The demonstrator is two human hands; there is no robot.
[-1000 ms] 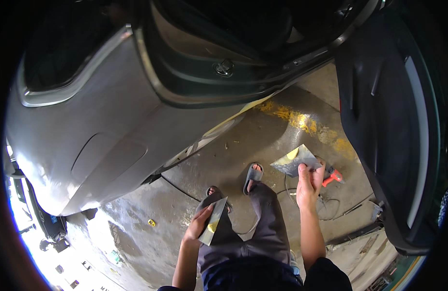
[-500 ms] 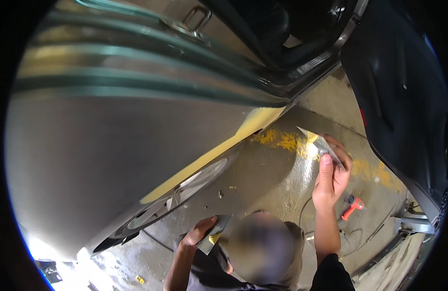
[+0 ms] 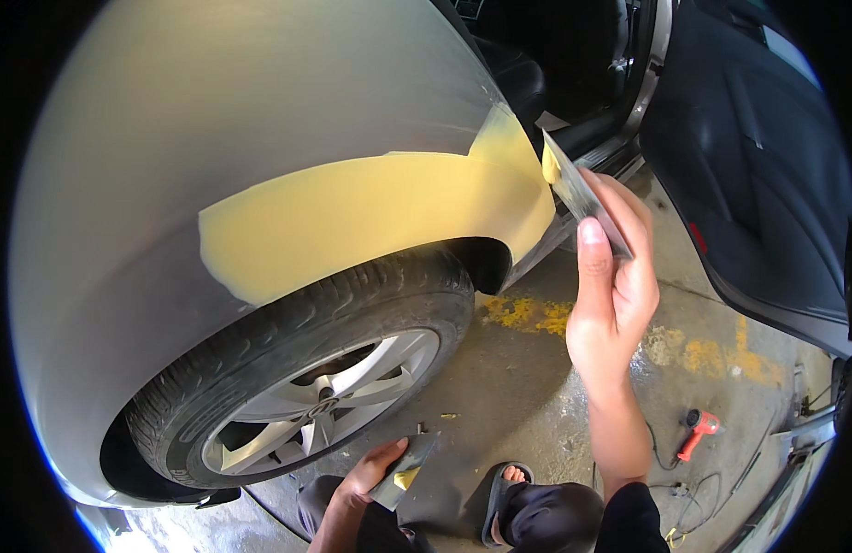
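My right hand [image 3: 615, 276] pinches a thin metal putty spreader [image 3: 581, 192] between thumb and fingers. A dab of yellow body filler [image 3: 549, 168] clings to the spreader near its tip. The tip is close to the right end of a broad yellow filler band [image 3: 352, 210] on the grey car panel [image 3: 287, 101]; whether it touches cannot be told. Lower down, my left hand [image 3: 369, 468] holds a flat metal plate [image 3: 413, 459] that carries a small lump of yellow filler [image 3: 406, 478]. The band curves along the wheel arch above the tyre [image 3: 287, 318].
The silver wheel rim [image 3: 320, 407] faces me. An open dark car door [image 3: 757, 157] stands at the right. On the concrete floor lie a red heat-gun-shaped tool [image 3: 698, 433] and a cable [image 3: 688, 498]. My sandaled foot [image 3: 501, 502] is beside the wheel.
The view has shifted, bringing the wheel and the whole filler band into sight. My right hand with its spreader has moved up and left to the band's end. The left hand still holds its plate.
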